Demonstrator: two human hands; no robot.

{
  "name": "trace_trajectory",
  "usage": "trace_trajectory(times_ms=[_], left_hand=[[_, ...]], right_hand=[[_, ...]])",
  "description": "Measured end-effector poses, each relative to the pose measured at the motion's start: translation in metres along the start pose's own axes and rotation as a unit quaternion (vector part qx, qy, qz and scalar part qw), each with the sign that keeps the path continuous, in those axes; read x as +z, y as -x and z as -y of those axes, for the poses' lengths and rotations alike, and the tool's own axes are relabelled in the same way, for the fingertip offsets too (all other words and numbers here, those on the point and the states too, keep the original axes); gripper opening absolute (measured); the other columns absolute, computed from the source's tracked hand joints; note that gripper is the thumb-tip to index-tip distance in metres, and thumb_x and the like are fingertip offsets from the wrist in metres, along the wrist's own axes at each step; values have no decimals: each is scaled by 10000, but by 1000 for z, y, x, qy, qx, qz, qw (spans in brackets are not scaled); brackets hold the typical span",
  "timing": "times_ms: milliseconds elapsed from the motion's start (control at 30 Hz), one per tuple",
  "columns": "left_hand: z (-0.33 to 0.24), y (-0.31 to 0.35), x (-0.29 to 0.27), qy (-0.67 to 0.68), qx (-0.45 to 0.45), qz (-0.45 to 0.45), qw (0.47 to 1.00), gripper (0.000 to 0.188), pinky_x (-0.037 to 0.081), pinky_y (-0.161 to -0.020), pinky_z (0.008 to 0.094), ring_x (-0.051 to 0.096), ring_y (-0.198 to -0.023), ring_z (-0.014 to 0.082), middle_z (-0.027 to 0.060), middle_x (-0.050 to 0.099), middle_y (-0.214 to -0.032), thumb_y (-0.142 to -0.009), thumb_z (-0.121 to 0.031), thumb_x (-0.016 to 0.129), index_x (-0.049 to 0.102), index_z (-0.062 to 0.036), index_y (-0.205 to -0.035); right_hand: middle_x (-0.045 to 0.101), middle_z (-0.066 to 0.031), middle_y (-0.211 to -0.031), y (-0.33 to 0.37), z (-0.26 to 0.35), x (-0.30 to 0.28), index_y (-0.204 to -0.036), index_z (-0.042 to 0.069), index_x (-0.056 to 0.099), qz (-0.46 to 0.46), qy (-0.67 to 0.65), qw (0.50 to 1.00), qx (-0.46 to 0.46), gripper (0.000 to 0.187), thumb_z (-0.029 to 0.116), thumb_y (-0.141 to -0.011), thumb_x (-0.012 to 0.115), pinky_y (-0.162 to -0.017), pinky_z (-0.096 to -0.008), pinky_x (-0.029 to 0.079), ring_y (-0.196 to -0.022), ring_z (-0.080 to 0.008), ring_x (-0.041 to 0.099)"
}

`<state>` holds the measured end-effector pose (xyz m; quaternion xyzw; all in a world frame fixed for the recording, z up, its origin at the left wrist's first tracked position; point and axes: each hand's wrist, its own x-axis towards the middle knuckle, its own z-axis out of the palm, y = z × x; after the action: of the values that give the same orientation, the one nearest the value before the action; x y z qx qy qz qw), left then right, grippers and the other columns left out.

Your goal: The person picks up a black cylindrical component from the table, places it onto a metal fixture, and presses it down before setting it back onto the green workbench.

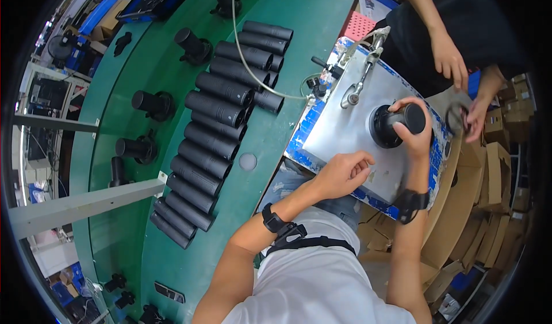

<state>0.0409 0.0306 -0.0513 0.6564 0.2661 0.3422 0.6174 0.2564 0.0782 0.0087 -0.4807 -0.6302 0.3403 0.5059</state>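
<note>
My right hand (418,129) is wrapped round a black flanged cylinder (413,117), thumb on one side and fingers on the other. Its wide round base (382,127) rests against a bare metal plate (333,129) on a worn blue-and-white worktop. Over the near part of that plate hovers my left hand (344,173), apart from the cylinder. Its fingers are curled in, and whatever may be inside them is hidden. Beyond the cylinder, a metal lever fixture (357,91) with a round end is mounted on the plate.
Black ribbed tubes (201,134) lie in a long stack on the green bench (238,200) at left. Several flanged cylinders (152,104) stand behind them. A pale hose (244,59) crosses over the tubes. A co-worker's hands (460,88) are at upper right, near cardboard boxes (497,174).
</note>
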Motion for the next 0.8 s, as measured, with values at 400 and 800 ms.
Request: trace_trajectory(times_ms=[400,800], left_hand=[[-37,-29,-42,5,66,-91,994,115,467,-586,246,620,-672,115,60,659,-763,-846,-65,604,641,-22,-946],[34,-189,-147,-527,-246,-27,813,362,479,-918,439,601,-1114,339,179,623,-1208,-798,-201,531,696,-74,-1094]], right_hand=[[614,-109,-909,9,-31,24,-1061,-11,525,-228,64,967,-91,274,-34,-801,609,-836,-320,483,-840,-187,602],[605,-99,-880,9,-24,23,-1042,-4,526,-214,5,973,-89,281,3,-776,614,-818,-316,481,-813,-181,591]])
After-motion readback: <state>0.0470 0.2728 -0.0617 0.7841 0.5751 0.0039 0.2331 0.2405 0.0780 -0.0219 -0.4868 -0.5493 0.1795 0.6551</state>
